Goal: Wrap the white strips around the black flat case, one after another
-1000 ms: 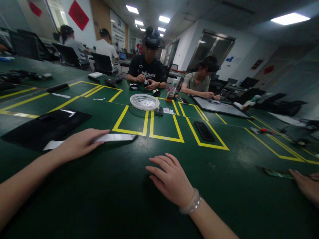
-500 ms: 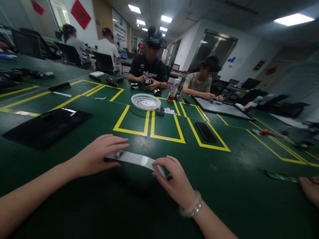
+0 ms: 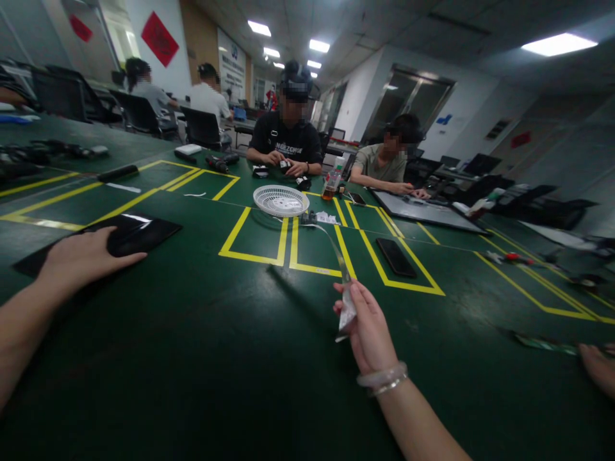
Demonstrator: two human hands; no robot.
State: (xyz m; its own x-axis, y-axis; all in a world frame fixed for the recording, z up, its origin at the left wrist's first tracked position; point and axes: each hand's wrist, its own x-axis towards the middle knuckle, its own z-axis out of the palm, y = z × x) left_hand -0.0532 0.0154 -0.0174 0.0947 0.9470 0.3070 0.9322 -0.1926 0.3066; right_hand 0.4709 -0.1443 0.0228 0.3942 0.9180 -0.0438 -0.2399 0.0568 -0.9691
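Observation:
My right hand [image 3: 372, 326] is closed on a thin, shiny silvery strip [image 3: 343, 259]. The strip rises from my fingers and bends away toward the far side of the table, and its pale lower end pokes out below the fingertips. At the left, my left hand [image 3: 79, 259] is over the near part of a glossy black flat panel [image 3: 151, 234]. Its thumb stands apart from the fingers, and nothing shows in its grasp. Whether it touches the panel I cannot tell.
Yellow tape outlines mark the green table [image 3: 230, 358]. Beyond my hands are a white round basket [image 3: 281, 200], a phone [image 3: 396, 257] and a bottle [image 3: 331, 181]. Two people work across the table; another person's hand [image 3: 598, 365] is at the right edge.
My left hand has let go of the strip and moved left to the black panel. My right hand has shifted right, keeping the strip, which now points away from me.

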